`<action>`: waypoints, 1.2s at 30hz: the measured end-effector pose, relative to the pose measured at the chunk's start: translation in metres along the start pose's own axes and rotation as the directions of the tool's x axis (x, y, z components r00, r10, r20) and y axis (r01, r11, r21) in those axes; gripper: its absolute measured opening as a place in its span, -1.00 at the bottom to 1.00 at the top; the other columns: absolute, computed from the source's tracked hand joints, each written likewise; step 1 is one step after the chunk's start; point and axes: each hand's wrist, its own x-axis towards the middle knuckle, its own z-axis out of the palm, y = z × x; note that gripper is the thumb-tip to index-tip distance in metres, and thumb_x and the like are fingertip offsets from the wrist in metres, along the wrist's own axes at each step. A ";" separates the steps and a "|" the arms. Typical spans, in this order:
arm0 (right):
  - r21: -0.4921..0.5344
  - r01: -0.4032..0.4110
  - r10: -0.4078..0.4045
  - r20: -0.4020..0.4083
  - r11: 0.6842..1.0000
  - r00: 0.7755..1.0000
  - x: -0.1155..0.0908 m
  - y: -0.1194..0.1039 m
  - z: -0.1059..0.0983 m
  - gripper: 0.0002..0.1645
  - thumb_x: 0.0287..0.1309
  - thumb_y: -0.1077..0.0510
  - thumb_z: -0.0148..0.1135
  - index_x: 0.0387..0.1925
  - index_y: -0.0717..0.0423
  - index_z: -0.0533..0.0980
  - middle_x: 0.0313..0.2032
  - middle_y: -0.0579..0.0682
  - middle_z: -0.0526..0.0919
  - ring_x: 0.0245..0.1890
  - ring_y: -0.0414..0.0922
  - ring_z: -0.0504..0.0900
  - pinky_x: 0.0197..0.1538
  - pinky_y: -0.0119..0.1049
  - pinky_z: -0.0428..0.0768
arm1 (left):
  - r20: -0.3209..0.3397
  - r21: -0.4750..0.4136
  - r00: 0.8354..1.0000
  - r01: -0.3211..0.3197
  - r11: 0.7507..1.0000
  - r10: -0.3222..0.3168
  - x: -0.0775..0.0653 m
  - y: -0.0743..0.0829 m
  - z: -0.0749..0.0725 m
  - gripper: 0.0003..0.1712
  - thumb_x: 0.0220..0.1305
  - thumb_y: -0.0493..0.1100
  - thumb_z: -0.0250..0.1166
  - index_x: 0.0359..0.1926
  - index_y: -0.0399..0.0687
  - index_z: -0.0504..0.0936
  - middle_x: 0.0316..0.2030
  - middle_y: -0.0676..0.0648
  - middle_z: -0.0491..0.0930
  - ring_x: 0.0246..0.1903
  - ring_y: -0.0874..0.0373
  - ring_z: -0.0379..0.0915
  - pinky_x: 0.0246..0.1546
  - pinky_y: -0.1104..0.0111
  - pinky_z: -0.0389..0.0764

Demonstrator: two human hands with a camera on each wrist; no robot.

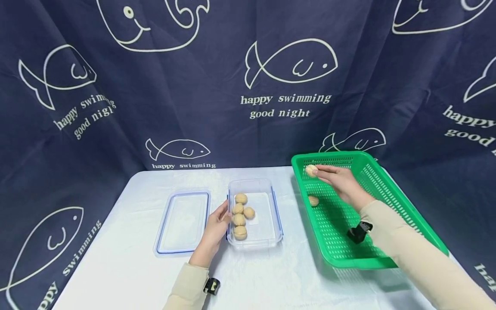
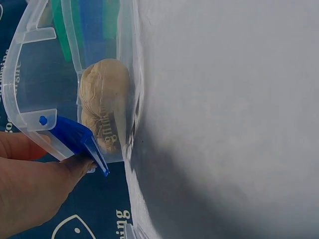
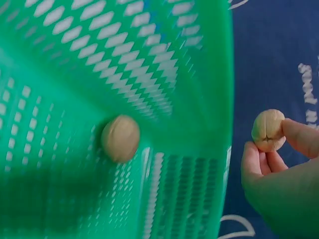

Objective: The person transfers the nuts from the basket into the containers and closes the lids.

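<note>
My right hand (image 1: 342, 183) pinches a walnut (image 1: 311, 171) between thumb and fingertips, over the far left corner of the green basket (image 1: 325, 249). The right wrist view shows this walnut (image 3: 268, 130) held up beyond the basket rim. Another walnut (image 1: 313, 201) lies inside, by the basket's left wall. My left hand (image 1: 215, 226) grips the left rim of a clear plastic container (image 1: 267, 245), its thumb on the blue side latch (image 2: 77, 139). Several walnuts (image 1: 240, 233) sit in that container, most in a row along its left wall.
A clear lid with a blue seal (image 1: 183, 221) lies flat on the white-covered table (image 1: 116, 262), left of the container. Behind the table hangs a dark blue curtain (image 1: 224, 116) with white fish prints. The basket stands near the table's right edge.
</note>
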 end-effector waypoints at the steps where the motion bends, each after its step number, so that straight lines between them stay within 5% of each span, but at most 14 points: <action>1: 0.025 0.007 -0.007 0.001 1.000 1.000 -0.003 -0.003 0.003 -0.23 0.24 0.17 0.26 0.36 0.39 0.18 -0.21 -0.36 0.59 -0.19 -0.48 0.61 0.09 -0.57 0.52 | 0.000 0.002 1.000 -0.002 1.000 0.002 0.000 0.000 0.000 -0.41 0.44 -0.32 -0.02 0.43 -0.32 0.11 0.39 -0.35 0.13 0.39 -0.20 0.03 0.41 0.06 0.10; 7: 0.086 0.023 -0.023 0.004 0.996 1.000 -0.019 -0.015 0.023 -0.22 0.20 0.15 0.30 0.36 0.33 0.22 -0.06 -0.22 0.58 -0.12 -0.44 0.60 0.15 -0.53 0.49 | 0.003 0.006 1.000 0.001 1.000 -0.001 0.001 0.002 0.000 -0.41 0.43 -0.33 -0.02 0.43 -0.32 0.12 0.39 -0.35 0.13 0.39 -0.20 0.02 0.41 0.06 0.10; 18: 0.026 0.021 -0.021 0.011 0.999 1.000 -0.047 -0.020 0.056 -0.26 0.25 0.01 0.25 0.38 0.17 0.26 0.28 -0.03 0.41 0.15 -0.30 0.45 0.33 -0.35 0.36 | 0.004 0.004 1.000 -0.006 1.000 0.006 -0.001 0.001 0.001 -0.41 0.43 -0.34 -0.02 0.42 -0.33 0.12 0.39 -0.35 0.13 0.39 -0.21 0.03 0.41 0.06 0.10; 20: 0.024 0.014 -0.014 0.004 1.000 1.000 -0.053 -0.021 0.064 -0.27 0.24 -0.01 0.27 0.37 0.11 0.29 0.24 -0.06 0.46 -0.06 -0.33 0.49 0.04 -0.47 0.54 | 0.000 0.009 1.000 -0.005 1.000 0.005 -0.001 0.000 0.000 -0.41 0.43 -0.33 -0.02 0.42 -0.33 0.12 0.39 -0.35 0.13 0.39 -0.21 0.03 0.41 0.06 0.10; 22: 0.034 0.013 -0.013 -0.013 0.999 1.000 -0.057 -0.021 0.072 -0.28 0.21 -0.02 0.29 0.35 0.08 0.33 0.14 -0.15 0.54 -0.27 -0.39 0.46 -0.33 -0.59 0.47 | -0.002 0.009 1.000 -0.003 1.000 0.003 -0.001 0.000 0.000 -0.41 0.43 -0.33 -0.02 0.42 -0.33 0.11 0.39 -0.35 0.13 0.39 -0.20 0.03 0.41 0.06 0.10; 25: 0.071 0.051 -0.048 -0.034 0.996 0.998 -0.062 -0.020 0.086 -0.34 0.21 0.06 0.30 0.31 0.15 0.38 0.00 -0.17 0.61 -0.36 -0.39 0.49 -0.42 -0.63 0.43 | 0.002 0.010 1.000 -0.013 1.000 0.013 -0.002 0.001 -0.001 -0.41 0.42 -0.35 -0.02 0.42 -0.35 0.11 0.39 -0.37 0.12 0.39 -0.22 0.03 0.41 0.06 0.10; 29: 0.071 0.125 -0.122 -0.040 0.990 0.992 -0.068 -0.017 0.107 -0.41 0.22 0.18 0.28 0.25 0.28 0.40 0.05 -0.03 0.61 -0.06 -0.32 0.60 0.09 -0.51 0.53 | 0.000 0.012 1.000 -0.024 1.000 0.024 -0.002 0.003 -0.001 -0.41 0.42 -0.35 -0.02 0.42 -0.35 0.11 0.38 -0.38 0.13 0.38 -0.23 0.03 0.40 0.05 0.11; 36: 0.025 0.167 -0.166 -0.052 0.986 0.985 -0.080 -0.006 0.133 -0.50 0.23 0.26 0.24 0.20 0.30 0.45 0.13 0.19 0.55 -0.07 -0.30 0.60 0.08 -0.48 0.55 | 0.012 0.020 0.999 -0.032 0.999 0.032 -0.003 0.004 0.000 -0.41 0.42 -0.35 -0.03 0.42 -0.37 0.10 0.38 -0.40 0.12 0.38 -0.25 0.03 0.40 0.03 0.10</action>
